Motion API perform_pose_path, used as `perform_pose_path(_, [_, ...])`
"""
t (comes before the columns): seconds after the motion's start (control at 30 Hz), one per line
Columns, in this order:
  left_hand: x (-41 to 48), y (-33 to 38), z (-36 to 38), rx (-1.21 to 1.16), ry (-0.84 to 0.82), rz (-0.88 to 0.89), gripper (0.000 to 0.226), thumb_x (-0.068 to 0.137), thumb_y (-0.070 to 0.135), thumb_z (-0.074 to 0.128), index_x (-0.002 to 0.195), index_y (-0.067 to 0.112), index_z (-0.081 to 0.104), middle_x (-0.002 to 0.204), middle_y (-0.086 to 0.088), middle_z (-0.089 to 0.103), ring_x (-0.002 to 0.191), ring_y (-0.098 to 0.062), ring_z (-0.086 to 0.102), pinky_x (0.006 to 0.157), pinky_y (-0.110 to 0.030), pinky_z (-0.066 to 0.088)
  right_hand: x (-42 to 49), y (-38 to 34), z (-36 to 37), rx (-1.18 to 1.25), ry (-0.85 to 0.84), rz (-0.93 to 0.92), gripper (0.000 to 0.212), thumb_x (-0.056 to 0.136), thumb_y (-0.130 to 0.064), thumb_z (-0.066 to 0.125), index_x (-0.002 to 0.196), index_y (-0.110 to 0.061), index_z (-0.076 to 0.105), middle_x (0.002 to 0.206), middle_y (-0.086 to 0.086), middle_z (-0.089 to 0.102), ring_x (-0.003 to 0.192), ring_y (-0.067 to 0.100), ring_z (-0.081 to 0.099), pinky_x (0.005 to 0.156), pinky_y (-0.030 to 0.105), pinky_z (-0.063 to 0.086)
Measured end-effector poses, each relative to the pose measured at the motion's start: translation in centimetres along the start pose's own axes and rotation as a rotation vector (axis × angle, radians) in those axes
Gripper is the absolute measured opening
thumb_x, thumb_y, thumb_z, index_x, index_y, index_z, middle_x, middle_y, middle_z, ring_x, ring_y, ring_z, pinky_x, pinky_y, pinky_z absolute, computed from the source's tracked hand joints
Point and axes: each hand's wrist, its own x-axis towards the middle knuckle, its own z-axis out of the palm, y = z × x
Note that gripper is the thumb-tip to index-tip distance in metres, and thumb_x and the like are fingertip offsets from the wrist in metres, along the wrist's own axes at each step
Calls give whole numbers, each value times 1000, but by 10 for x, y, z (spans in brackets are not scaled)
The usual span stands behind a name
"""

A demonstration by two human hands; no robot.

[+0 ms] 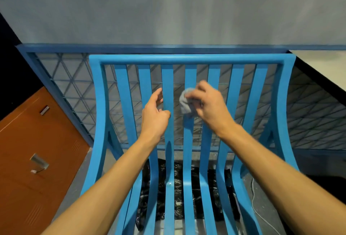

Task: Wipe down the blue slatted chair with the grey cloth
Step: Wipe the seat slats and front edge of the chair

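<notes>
- Right hand (207,103) bunched around the cloth (185,103), fingers (192,95) curled tight on it, pressed to a middle slat of the chair (189,58) back.
- Left hand (154,115) half open, holding nothing, thumb and fingertips loosely about the next slat leftward, probably steadying.
- Slats long axis up-down, from top rail toward seat; cloth about mid-height, so likely stroke along the slat, either way.
- Right hand nearer by far, already on the job.
- Open gaps between slats either side; mesh railing (74,85) close behind, little room to push through.
- Plenty of slats left to cover, by the look.
</notes>
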Motion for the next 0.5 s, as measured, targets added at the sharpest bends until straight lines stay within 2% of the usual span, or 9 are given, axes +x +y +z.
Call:
perform_pose_path(0.03, [1, -2, -1, 15, 1, 13, 73, 82, -17, 47, 144, 21, 42, 130, 10, 54, 123, -5, 49, 73, -9, 49, -17, 5, 12, -8, -49, 10, 14, 83, -16, 61, 92, -13, 71, 87, 1, 46, 76, 15, 49, 69, 6, 36])
perform_pose_path(0.1, [1, -4, -1, 32, 5, 18, 74, 82, -17, 47, 144, 23, 44, 129, 12, 56, 122, 0, 50, 76, -12, 50, -41, 9, 28, -59, -161, 30, 18, 80, -3, 70, 94, -13, 72, 87, 2, 48, 75, 23, 55, 65, 26, 49])
perform_pose_path(0.17, [-1, -5, -1, 20, 0, 8, 76, 81, -18, 46, 144, 24, 44, 127, 13, 56, 107, 13, 54, 72, -12, 51, -41, 8, 26, -78, -204, 42, 22, 79, 1, 71, 96, -12, 74, 87, 5, 50, 74, 27, 57, 64, 36, 53])
perform_pose_path(0.23, [-1, -4, 0, 1, -15, -7, 78, 80, -20, 45, 144, 24, 44, 126, 10, 57, 81, 22, 56, 67, -13, 50, -21, 2, 12, -66, -143, 18, 20, 79, -1, 72, 95, -11, 75, 86, 9, 52, 73, 26, 56, 64, 36, 51])
perform_pose_path(0.27, [-1, -3, -1, -11, -21, -13, 78, 80, -20, 45, 144, 23, 43, 128, 9, 57, 75, 23, 56, 67, -14, 50, -7, -2, 3, -53, -80, 6, 19, 78, -2, 73, 96, -11, 75, 86, 11, 54, 74, 24, 55, 66, 33, 49])
perform_pose_path(0.33, [0, -4, -2, -29, -23, -24, 79, 80, -20, 45, 145, 23, 43, 131, 7, 57, 76, 22, 57, 71, -22, 54, 19, -6, -12, -44, 44, -13, 20, 78, -3, 74, 97, -9, 75, 88, 13, 57, 77, 19, 54, 68, 24, 46])
perform_pose_path(0.4, [0, -5, -3, -35, -24, -31, 79, 79, -20, 45, 145, 23, 43, 133, 5, 57, 80, 21, 58, 77, -32, 57, 27, -4, -13, -36, 106, 6, 19, 79, -2, 74, 96, -9, 76, 88, 12, 59, 78, 18, 56, 69, 26, 48])
perform_pose_path(0.43, [0, -5, -3, -35, -29, -32, 79, 79, -20, 45, 144, 24, 44, 132, 5, 57, 79, 21, 58, 79, -34, 56, 21, -1, -8, -25, 111, 10, 17, 80, -3, 74, 96, -9, 76, 87, 11, 59, 78, 18, 57, 69, 28, 50])
perform_pose_path(0.5, [2, -7, -4, -32, -38, -25, 79, 79, -20, 46, 144, 24, 45, 132, 5, 57, 82, 21, 57, 78, -29, 56, -5, 7, 8, 10, 76, 5, 16, 80, -4, 75, 95, -11, 76, 87, 8, 60, 77, 19, 58, 68, 32, 52])
